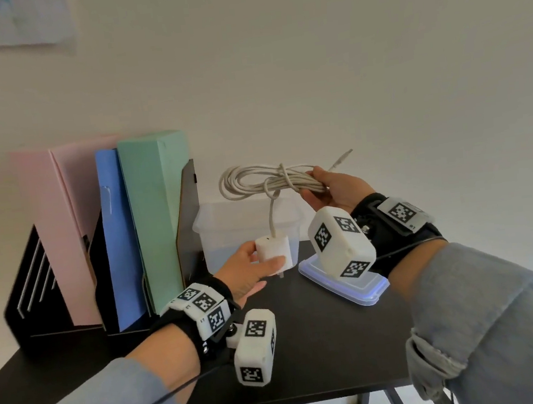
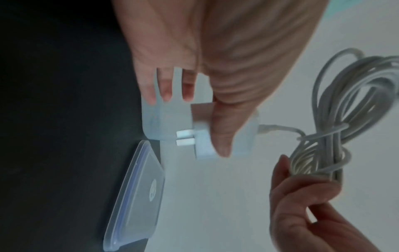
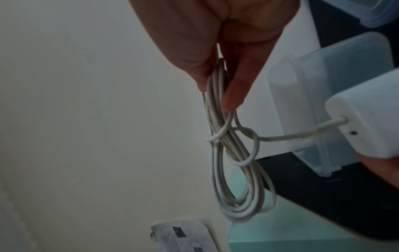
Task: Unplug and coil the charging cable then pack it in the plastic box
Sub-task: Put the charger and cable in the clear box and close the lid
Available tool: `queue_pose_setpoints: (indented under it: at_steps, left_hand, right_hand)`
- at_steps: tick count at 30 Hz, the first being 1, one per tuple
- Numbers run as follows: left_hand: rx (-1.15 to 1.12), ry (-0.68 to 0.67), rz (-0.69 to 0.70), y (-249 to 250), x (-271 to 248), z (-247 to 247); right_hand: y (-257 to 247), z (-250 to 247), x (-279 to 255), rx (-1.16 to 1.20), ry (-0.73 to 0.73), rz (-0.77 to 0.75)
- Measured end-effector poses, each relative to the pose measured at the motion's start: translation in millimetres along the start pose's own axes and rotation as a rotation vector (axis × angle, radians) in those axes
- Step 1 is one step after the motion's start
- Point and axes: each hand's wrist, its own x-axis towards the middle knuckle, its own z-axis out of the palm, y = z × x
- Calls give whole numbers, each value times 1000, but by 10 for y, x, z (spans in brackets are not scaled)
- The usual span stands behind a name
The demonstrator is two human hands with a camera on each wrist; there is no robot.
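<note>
The white charging cable [image 1: 256, 181] is wound into a coil with one turn wrapped around its middle. My right hand [image 1: 330, 188] pinches the coil's end above the clear plastic box [image 1: 222, 233]; the free connector tip [image 1: 341, 158] sticks out past my fingers. A short length hangs down to the white power adapter [image 1: 272, 249], which my left hand [image 1: 252, 263] grips in front of the box, prongs [image 2: 184, 137] pointing down. The right wrist view shows the coil [image 3: 235, 170], the adapter [image 3: 367, 122] and the box [image 3: 323, 102].
The box's clear lid [image 1: 343, 279] lies on the black table [image 1: 324, 344] to the right of the box. Black file holders with pink, blue and green folders [image 1: 157, 214] stand left of the box against the wall. The table's front edge is near me.
</note>
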Motion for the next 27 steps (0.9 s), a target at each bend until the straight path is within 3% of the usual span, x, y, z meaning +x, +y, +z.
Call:
queue_pose_setpoints:
  at_steps: [4, 12, 16, 19, 22, 27]
  left_hand:
    - [-240, 5, 6, 88, -24, -145]
    - [-322, 430, 229, 433, 250, -448]
    - [-132, 585, 271, 451, 497, -546]
    - [113, 690, 277, 369, 645, -590]
    - [137, 701, 250, 299, 766, -612]
    - [166, 711, 223, 278, 938, -605]
  right_hand:
    - [-30, -82, 96, 86, -8, -14]
    - [198, -115, 438, 97, -80, -43]
    - [385, -43, 609, 31, -98, -118]
    - [507, -10, 772, -158, -42, -164]
    - [613, -31, 945, -305, 42, -200]
    - [672, -121, 1148, -272, 93, -255]
